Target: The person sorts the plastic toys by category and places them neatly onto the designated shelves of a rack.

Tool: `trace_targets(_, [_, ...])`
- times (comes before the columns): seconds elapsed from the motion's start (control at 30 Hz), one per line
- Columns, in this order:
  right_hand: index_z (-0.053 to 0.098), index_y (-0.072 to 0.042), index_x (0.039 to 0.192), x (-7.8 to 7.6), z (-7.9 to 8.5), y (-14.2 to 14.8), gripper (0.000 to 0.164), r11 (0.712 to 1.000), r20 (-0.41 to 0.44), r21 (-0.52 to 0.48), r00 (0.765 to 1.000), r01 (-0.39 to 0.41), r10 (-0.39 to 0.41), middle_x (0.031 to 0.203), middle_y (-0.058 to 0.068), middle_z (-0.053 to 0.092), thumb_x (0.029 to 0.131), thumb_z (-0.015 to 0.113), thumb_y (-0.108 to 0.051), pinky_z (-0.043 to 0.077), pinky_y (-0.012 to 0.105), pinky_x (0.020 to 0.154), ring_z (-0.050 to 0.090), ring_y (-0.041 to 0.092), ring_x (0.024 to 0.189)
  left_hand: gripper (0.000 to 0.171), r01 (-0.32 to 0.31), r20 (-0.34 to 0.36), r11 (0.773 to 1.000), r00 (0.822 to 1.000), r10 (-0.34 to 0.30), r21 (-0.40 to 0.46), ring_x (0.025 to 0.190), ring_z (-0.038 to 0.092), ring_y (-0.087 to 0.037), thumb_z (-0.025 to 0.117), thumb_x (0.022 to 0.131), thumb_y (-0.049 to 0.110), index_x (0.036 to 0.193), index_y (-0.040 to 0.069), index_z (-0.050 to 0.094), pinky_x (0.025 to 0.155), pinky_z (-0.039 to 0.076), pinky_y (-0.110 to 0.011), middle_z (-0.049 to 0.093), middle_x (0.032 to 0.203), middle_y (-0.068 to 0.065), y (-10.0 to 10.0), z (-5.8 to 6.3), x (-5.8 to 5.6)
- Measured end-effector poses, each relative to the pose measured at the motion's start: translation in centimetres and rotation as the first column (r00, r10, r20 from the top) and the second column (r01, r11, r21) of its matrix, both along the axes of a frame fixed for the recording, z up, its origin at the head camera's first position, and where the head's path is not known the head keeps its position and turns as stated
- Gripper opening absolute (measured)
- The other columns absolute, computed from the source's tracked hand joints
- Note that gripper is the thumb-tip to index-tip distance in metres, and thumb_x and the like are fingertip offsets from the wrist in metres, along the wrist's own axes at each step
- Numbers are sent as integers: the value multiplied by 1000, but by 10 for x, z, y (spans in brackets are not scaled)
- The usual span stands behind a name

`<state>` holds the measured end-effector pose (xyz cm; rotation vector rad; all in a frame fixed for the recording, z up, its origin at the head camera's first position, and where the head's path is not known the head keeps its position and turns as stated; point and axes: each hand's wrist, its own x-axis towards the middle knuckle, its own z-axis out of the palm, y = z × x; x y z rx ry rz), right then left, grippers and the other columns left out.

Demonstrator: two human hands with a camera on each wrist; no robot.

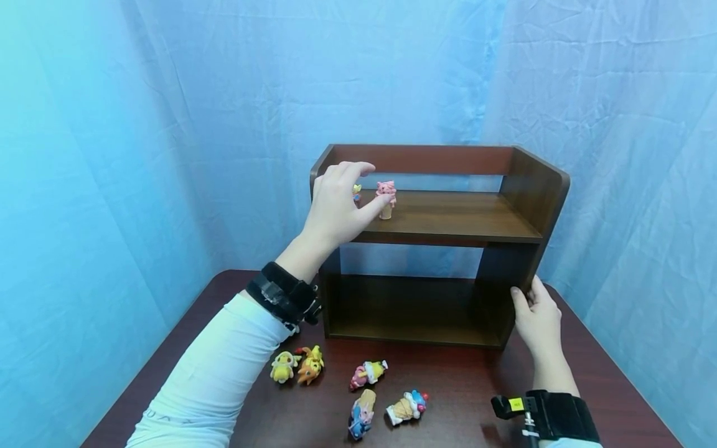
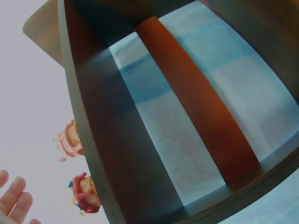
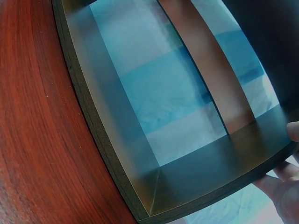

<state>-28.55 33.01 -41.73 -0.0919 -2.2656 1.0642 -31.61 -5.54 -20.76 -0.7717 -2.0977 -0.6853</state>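
A dark brown two-tier shelf (image 1: 431, 236) stands on the table. On its upper board are a pink-topped cone figurine (image 1: 386, 187) and a second small figurine (image 1: 356, 190), mostly hidden by the left hand. My left hand (image 1: 340, 202) hovers before them, thumb and fingers spread apart. In the left wrist view a gap shows between its fingers (image 2: 17, 198) and both the pink figurine (image 2: 70, 140) and the red-based figurine (image 2: 86, 193). With the thumb inside and the fingers outside, my right hand (image 1: 539, 320) grips the shelf's right side panel.
Several figurines lie on the tabletop (image 1: 448, 386) before the shelf: a yellow one (image 1: 284, 367), an orange-yellow one (image 1: 310, 364), a pink-and-yellow one (image 1: 368, 374), a blue-topped one (image 1: 361, 414) and a blue-and-white cone (image 1: 407, 407). Blue curtains (image 1: 252, 124) surround the table.
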Motion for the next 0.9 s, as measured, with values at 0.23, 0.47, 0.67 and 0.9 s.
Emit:
trace_targets(0.23, [49, -16, 150, 1, -1, 0, 44, 1000, 1, 2, 1000, 5, -5, 136, 19, 62, 108, 48, -32, 45, 63, 95, 57, 42, 124, 48, 76, 8, 995, 997, -76, 63, 118, 52, -24, 74, 92, 37, 129, 9, 63, 99, 38, -49, 64, 128, -7, -6, -8, 10])
trace_targets(0.47, [51, -17, 149, 1, -1, 2, 44, 1000, 4, -3, 1000, 6, -5, 136, 18, 62, 108, 48, -33, 45, 63, 96, 57, 41, 125, 50, 105, 17, 990, 994, -107, 89, 118, 52, -24, 76, 91, 37, 130, 8, 64, 97, 39, -50, 65, 126, -8, -12, -16, 17])
trace_targets(0.67, [51, -18, 148, 1, -2, 3, 43, 1000, 1, -3, 1000, 6, -6, 136, 18, 62, 108, 48, -33, 46, 63, 95, 57, 41, 125, 47, 157, 18, 980, 987, -160, 120, 114, 53, -26, 77, 91, 33, 128, 8, 64, 97, 38, -51, 65, 121, -9, -16, -26, 22])
trace_targets(0.9, [51, -18, 148, 2, -2, 3, 43, 1000, -2, 1, 1000, 12, -12, 136, 17, 62, 108, 48, -33, 45, 63, 96, 57, 40, 126, 49, 157, 25, 984, 987, -160, 88, 114, 53, -24, 78, 90, 34, 129, 8, 64, 98, 40, -48, 65, 121, -7, -21, -38, 29])
